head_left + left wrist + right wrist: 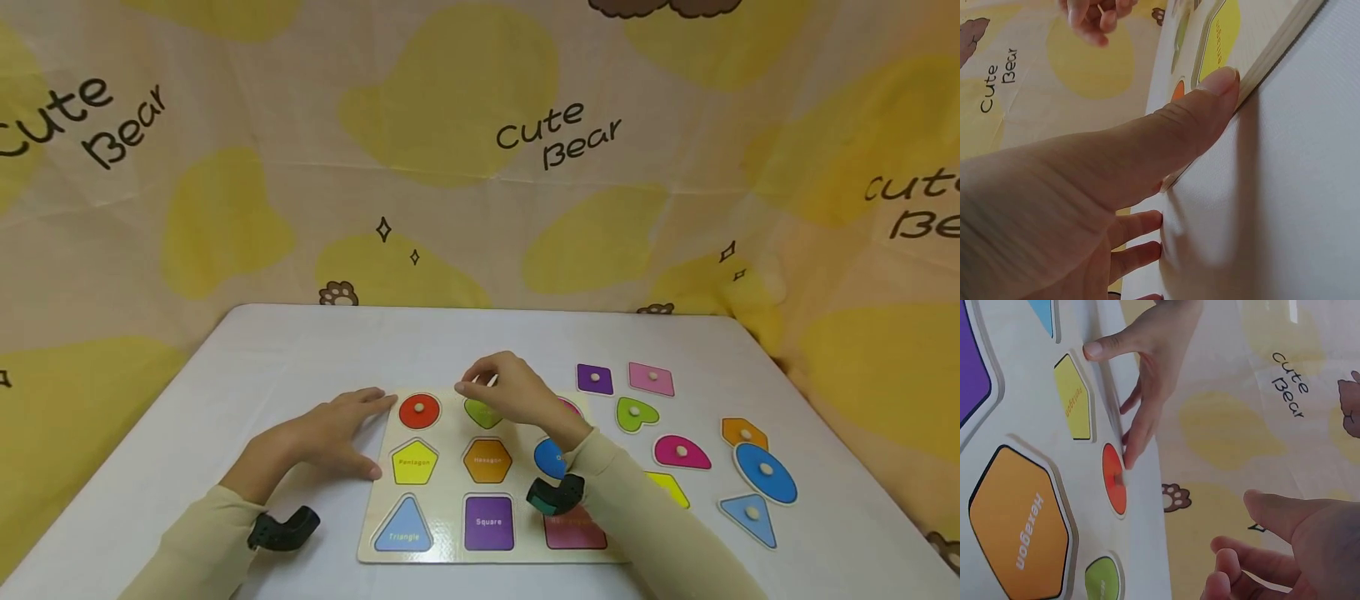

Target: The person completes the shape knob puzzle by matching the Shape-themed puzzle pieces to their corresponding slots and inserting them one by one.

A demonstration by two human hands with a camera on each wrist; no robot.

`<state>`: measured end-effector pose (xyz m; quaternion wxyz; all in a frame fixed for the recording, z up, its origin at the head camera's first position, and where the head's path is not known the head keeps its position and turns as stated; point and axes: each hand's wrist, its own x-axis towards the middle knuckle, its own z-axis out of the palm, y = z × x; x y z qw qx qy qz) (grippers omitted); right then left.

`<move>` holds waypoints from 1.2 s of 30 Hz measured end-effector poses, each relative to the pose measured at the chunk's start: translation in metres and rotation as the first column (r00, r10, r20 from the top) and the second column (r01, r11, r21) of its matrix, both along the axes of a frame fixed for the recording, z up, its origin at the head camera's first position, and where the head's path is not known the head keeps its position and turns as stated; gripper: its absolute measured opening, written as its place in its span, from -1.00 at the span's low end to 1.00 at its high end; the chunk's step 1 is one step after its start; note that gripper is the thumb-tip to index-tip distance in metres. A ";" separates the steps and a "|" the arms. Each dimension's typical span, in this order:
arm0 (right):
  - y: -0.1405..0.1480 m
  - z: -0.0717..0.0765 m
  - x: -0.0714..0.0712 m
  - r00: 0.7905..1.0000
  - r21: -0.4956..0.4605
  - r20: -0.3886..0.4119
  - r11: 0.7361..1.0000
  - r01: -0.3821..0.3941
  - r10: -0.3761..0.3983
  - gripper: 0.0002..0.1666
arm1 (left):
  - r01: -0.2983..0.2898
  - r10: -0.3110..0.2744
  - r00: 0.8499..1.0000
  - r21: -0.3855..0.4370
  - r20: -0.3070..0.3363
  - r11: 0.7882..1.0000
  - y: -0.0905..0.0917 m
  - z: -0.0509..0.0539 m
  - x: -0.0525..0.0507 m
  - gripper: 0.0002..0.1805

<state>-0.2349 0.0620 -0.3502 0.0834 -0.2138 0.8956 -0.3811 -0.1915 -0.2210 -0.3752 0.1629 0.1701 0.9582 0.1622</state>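
A pale wooden puzzle board (450, 500) lies on the table, with the red circle piece (419, 410) seated at its far left corner. My left hand (322, 433) touches the board's left edge with spread fingers; its thumb (1219, 84) rests at the edge beside the yellow pentagon recess (1221, 40). Above the green heart recess (483, 414) hovers my right hand (513, 392), fingers bent and parted, with nothing between thumb and fingers. In the right wrist view, the right hand (1297, 550) is off the board, and the red circle's knob (1124, 479) shows.
Right of the board lie loose knobbed pieces: a purple square (595, 379), pink rectangle (651, 379), green heart (637, 413), magenta semicircle (682, 452), blue oval (766, 473) overlapping an orange hexagon (744, 433), blue triangle (751, 518) and a yellow piece (670, 487) partly behind my right sleeve.
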 end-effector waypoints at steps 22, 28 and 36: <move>0.092 -0.004 -0.002 0.991 0.044 -0.081 0.993 0.107 -0.103 -0.70 | -0.007 0.007 1.000 -0.010 -0.007 1.000 0.002 -0.001 0.000 0.13; 0.115 -0.003 -0.007 0.986 0.023 -0.114 0.992 0.125 -0.121 -0.67 | -0.004 0.004 1.000 -0.011 -0.011 1.000 0.002 0.000 -0.001 0.14; 0.140 -0.003 -0.020 0.996 -0.018 -0.042 0.997 0.076 -0.077 -0.59 | 0.007 -0.007 1.000 0.000 -0.027 1.000 0.001 -0.004 -0.002 0.14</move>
